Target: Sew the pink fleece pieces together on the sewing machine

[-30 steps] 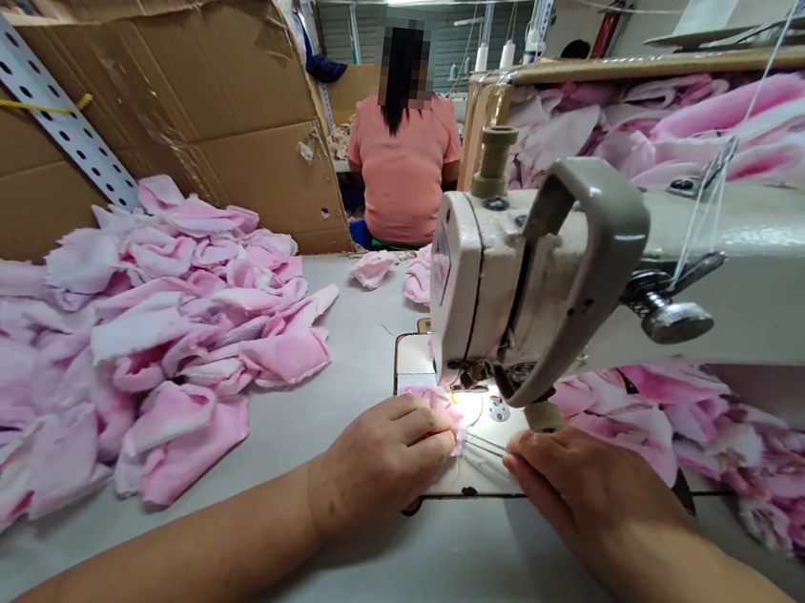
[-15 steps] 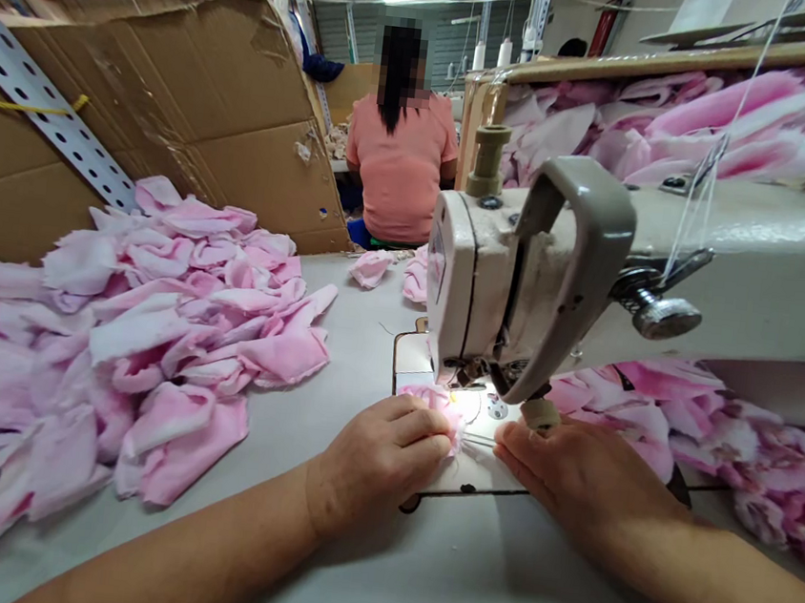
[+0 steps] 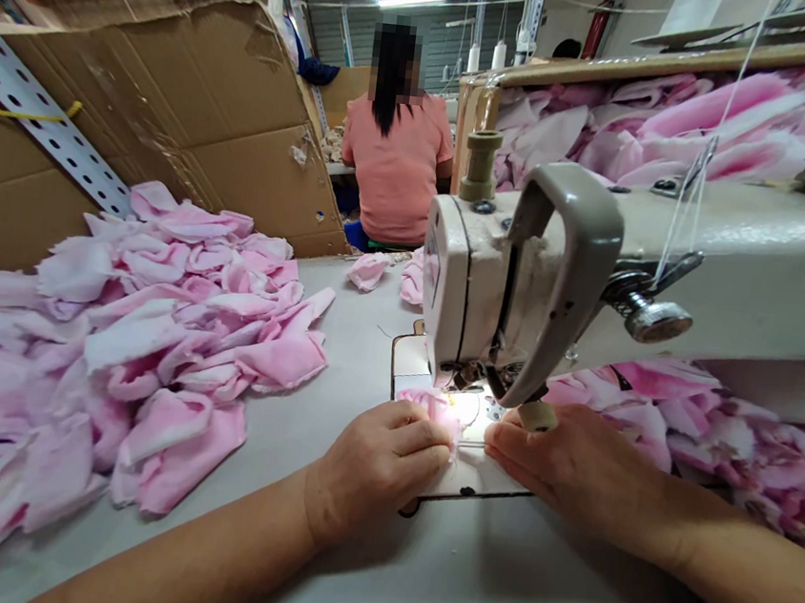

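A small piece of pink fluffy fabric (image 3: 430,410) lies on the sewing machine's lit metal bed (image 3: 470,477), just in front of the needle area. My left hand (image 3: 377,467) grips it from the left, fingers curled over it. My right hand (image 3: 559,452) rests on the bed to the right, its fingertips close to the fabric's edge. Thin threads seem to run between them. Above both hands stands the cream head of the sewing machine (image 3: 497,283), and its body partly hides the needle and presser foot.
A large heap of cut pink fabric pieces (image 3: 125,340) covers the grey table (image 3: 318,561) on my left. Pink floral fabric (image 3: 670,416) lies behind and right of the machine. A seated person in a salmon top (image 3: 394,171) works beyond, before cardboard sheets (image 3: 140,120).
My right hand has slid left, closer to the fabric and my left hand. The left hand stays on the fabric. The whole view has drifted slightly.
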Demonstrator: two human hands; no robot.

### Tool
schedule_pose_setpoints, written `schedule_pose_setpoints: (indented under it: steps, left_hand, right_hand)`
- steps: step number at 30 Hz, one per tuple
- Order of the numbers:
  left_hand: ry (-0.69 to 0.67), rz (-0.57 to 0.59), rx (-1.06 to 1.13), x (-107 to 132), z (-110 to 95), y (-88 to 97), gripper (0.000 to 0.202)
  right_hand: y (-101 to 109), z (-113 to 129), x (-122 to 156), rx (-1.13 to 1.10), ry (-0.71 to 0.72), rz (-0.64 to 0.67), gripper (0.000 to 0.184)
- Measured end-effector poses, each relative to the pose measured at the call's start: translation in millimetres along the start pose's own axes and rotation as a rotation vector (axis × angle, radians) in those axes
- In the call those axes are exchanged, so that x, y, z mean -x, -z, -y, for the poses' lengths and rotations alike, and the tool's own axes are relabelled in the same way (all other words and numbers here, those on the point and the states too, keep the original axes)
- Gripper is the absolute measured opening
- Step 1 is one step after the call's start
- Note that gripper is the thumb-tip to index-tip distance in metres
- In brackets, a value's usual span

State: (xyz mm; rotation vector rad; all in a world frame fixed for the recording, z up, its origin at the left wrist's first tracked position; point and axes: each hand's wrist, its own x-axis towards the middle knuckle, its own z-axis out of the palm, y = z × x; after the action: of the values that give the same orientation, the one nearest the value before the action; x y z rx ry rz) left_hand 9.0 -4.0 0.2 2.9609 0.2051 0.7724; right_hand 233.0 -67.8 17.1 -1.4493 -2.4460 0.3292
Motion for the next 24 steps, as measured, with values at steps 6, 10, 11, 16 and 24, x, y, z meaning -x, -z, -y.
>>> schedule_pose_setpoints:
  steps: [6, 10, 11, 16, 24]
  left_hand:
    - [0.034, 0.012, -0.011, -1.2, -0.5, 1.3, 0.014]
    - [0.055, 0.02, -0.012, -3.5, -0.7, 4.0, 0.015]
    - [0.058, 0.024, -0.011, -4.1, -0.7, 4.5, 0.015]
    - [0.061, 0.054, -0.023, -7.6, -1.1, 6.4, 0.015]
    - [0.06, 0.079, -0.043, -5.4, -1.8, 3.3, 0.017]
  right_hand:
    - [7.9, -1.5, -5.9, -0.053, 0.038, 0.036, 0.023]
    - [0.8, -7.6, -7.5, -0.026, 0.11, -0.002, 0.025]
    - [-0.9, -8.3, -8.0, -0.028, 0.12, -0.014, 0.027]
    - [1.4, -5.5, -7.4, -0.053, 0.132, -0.007, 0.027]
    - [1.4, -17.4, 13.8, 0.111, -0.021, 0.002, 0.034]
